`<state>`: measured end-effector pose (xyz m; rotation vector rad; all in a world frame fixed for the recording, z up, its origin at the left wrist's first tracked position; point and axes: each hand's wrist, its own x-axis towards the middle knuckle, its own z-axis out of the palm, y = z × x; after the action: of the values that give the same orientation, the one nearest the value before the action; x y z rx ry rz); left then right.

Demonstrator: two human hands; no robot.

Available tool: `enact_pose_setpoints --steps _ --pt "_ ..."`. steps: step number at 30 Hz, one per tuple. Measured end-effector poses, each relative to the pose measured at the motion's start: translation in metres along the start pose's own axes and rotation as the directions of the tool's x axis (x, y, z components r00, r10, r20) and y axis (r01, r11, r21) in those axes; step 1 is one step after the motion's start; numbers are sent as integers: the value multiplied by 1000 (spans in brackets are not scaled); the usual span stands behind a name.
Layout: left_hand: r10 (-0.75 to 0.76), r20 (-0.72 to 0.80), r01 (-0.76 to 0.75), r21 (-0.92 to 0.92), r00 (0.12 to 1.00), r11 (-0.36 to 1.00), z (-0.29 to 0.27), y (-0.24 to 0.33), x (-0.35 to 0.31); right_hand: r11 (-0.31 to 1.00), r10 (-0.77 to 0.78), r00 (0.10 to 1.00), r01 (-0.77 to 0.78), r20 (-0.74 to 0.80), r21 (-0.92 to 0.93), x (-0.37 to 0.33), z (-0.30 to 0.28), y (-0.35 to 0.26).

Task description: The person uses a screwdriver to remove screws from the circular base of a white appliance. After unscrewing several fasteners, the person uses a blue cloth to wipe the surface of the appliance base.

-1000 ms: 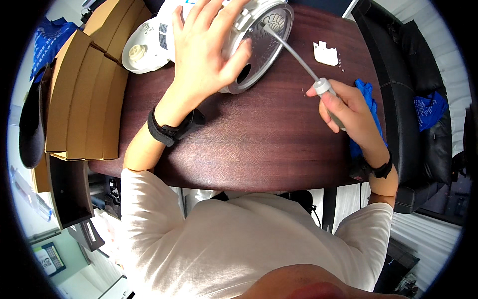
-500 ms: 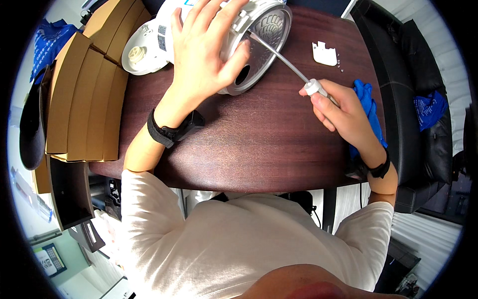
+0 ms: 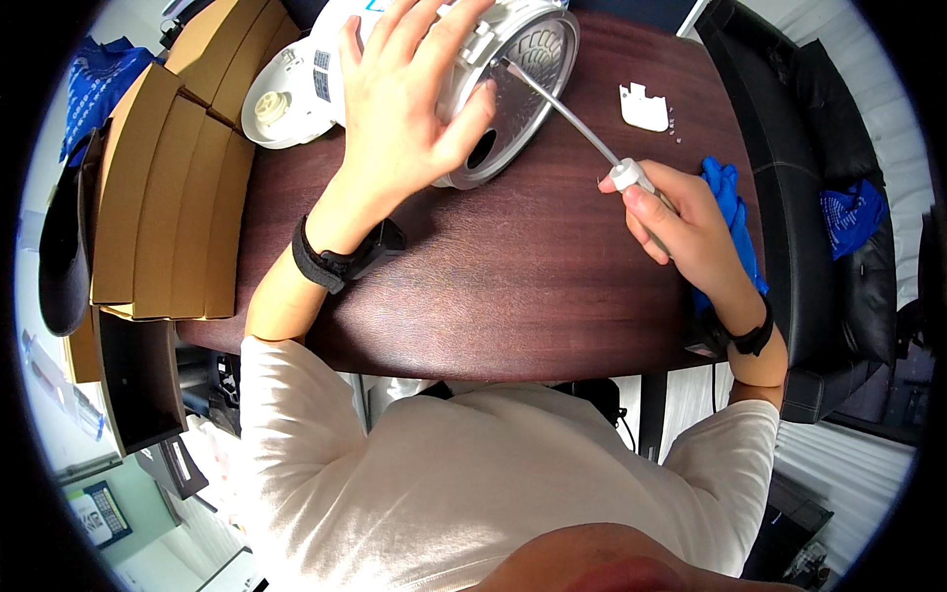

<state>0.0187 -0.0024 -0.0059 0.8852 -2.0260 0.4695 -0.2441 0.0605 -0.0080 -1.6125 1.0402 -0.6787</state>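
Observation:
A white round appliance (image 3: 464, 94) with a silver ring and a patterned metal inside lies tilted at the far edge of the table. My left hand (image 3: 404, 109) is spread over its side and grips it, the thumb near the rim. In my right hand (image 3: 681, 212) is a screwdriver (image 3: 577, 120), its pale handle between thumb and fingers. Its long metal shaft points up and left, the tip at the appliance's rim, close to my left thumb. Whether the tip touches a screw is too small to tell.
A white round part (image 3: 286, 104) with a cream knob sits left of the appliance. A small white cover (image 3: 643, 107) lies at the right with several tiny screws (image 3: 673, 126) beside it. Blue gloves (image 3: 728, 202) rest at the right edge; cardboard boxes (image 3: 163, 197) stand left.
My right hand has drawn slightly right, and the screwdriver tip has shifted a little right along the rim. My left hand and the appliance have stayed put.

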Motion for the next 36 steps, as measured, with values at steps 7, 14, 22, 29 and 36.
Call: enact_pose_setpoints --steps 7,14,22,29,36 --pt "0 -5 0 -18 1000 1000 0 0 0 999 11 1000 -12 -22 -44 -1 1 -1" --pt "3 0 -3 -8 1000 1000 0 -1 -1 994 -12 997 4 -72 -105 -1 3 -1" --pt "9 -6 -9 -13 1000 1000 1 0 0 981 -84 992 66 -95 -183 -2 3 3" --pt "9 4 -9 7 1000 1000 1 0 0 891 -235 960 152 -149 -427 -1 3 -3" --pt "11 -5 -11 -6 1000 1000 0 -1 -2 22 -691 722 52 23 -998 3 -18 -26"
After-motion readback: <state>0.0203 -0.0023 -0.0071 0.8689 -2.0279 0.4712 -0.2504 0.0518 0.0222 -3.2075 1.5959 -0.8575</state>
